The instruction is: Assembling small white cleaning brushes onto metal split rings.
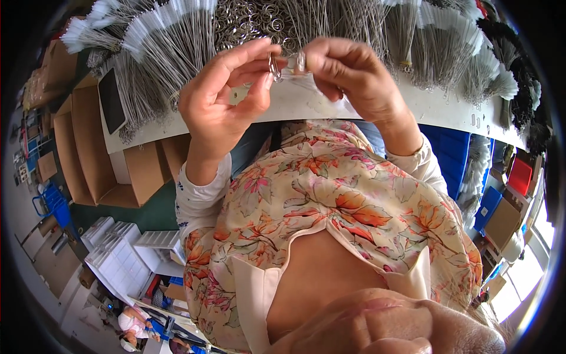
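Both of my hands are raised over the near edge of the white table [436, 103], close together. My left hand [227, 88] is closed in a pinch around a shiny metal ring [275, 68], held upright between thumb and fingers. Just to its right, my right hand [354, 68] pinches a small silvery piece [301, 61], blurred and partly hidden by the fingers, so its kind is unclear. A heap of loose metal rings [253, 23] lies behind my hands. Bundles of thin grey wire stems with whitish ends [165, 35] stand on both sides of it.
A dark phone-like slab [112, 100] lies at the table's left edge. Open cardboard boxes [106, 156] stand below it, with white plastic crates [121, 259] farther down. Blue bins [446, 156] are under the table at right. Another person [132, 321] is at lower left.
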`<action>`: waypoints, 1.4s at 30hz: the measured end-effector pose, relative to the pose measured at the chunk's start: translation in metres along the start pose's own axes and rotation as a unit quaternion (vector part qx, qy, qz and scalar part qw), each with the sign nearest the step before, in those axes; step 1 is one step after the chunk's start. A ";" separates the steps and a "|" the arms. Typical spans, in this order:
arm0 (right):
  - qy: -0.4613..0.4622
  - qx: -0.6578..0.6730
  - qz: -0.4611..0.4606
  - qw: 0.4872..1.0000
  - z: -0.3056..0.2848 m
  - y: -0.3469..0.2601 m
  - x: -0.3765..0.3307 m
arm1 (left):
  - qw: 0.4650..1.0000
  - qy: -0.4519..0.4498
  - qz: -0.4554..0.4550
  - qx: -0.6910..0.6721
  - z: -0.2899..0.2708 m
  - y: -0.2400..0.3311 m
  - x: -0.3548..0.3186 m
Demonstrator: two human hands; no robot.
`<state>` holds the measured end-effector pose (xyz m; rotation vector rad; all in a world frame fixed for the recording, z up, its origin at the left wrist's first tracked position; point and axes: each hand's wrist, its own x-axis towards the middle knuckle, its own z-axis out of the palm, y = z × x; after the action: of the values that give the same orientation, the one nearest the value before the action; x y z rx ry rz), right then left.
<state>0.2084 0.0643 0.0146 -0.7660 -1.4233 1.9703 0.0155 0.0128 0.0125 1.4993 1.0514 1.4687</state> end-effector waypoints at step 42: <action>-0.084 0.066 -0.077 0.991 0.009 -0.009 0.030 | 0.975 -0.057 -0.179 -0.116 -0.033 0.034 0.026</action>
<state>0.1828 0.0833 0.0223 -0.4267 -1.3859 2.0215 -0.0158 0.0247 0.0547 1.1449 0.9844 1.1908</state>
